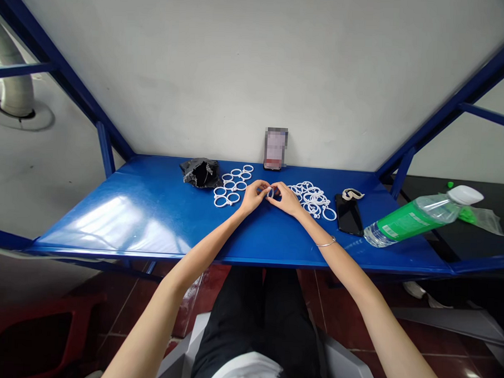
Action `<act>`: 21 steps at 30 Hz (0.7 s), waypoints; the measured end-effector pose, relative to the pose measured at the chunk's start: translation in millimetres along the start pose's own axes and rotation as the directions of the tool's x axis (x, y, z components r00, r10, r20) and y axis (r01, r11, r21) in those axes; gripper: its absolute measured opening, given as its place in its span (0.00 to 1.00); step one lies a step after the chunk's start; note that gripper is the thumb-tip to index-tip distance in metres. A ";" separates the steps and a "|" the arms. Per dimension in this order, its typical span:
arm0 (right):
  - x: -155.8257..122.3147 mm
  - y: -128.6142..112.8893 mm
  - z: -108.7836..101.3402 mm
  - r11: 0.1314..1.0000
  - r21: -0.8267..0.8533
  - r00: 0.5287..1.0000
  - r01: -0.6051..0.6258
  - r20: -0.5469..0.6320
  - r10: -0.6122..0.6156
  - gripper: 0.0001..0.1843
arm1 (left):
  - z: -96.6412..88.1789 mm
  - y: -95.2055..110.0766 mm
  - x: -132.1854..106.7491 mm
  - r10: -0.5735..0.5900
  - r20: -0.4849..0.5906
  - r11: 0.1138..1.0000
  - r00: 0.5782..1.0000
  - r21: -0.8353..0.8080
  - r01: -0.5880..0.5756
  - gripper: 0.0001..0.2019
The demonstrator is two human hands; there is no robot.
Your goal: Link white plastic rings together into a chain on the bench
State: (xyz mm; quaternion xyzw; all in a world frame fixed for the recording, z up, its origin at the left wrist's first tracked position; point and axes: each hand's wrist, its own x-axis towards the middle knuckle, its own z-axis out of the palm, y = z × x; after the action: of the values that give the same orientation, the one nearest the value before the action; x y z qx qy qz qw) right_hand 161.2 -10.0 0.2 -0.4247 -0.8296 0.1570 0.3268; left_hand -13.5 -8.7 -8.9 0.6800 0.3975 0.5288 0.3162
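Observation:
My left hand [255,194] and my right hand [286,198] meet over the middle of the blue table [150,218]. Both pinch one small white plastic ring [271,193] between their fingertips. To the left of my left hand lie several white rings [232,186] laid out flat in rows. A tangled heap of white rings [312,199] sits just right of my right hand. A thin bracelet circles my right wrist.
A crumpled black plastic bag [200,172] lies at the back left. A small card [275,149] stands against the wall. A black phone [348,214], a roll of tape [352,194] and a green-labelled water bottle [418,216] are at the right.

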 end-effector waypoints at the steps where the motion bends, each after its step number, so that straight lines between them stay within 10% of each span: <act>1: 0.0 -0.3 -0.5 1.000 -0.007 1.000 -0.017 -0.001 0.017 0.17 | 0.1 0.4 -0.2 -0.008 0.011 1.000 1.000 -0.008 0.008 0.11; 9: 1.5 -1.7 -1.6 0.996 0.014 0.996 -0.085 -0.025 0.085 0.10 | 2.0 -2.9 -0.8 -0.069 0.088 0.993 0.994 -0.085 0.076 0.16; 21: 5.9 7.0 0.3 0.773 0.595 0.966 -0.220 0.021 0.259 0.19 | 1.6 -4.7 -0.1 -0.163 -0.034 0.971 0.986 -0.183 0.154 0.18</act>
State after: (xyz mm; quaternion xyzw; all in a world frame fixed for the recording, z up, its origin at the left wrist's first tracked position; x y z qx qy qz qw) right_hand 162.7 -1.1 -1.4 -0.4084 -0.6673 0.4348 0.4459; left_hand -12.9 -6.5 -13.3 0.6015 0.4089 0.5520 0.4078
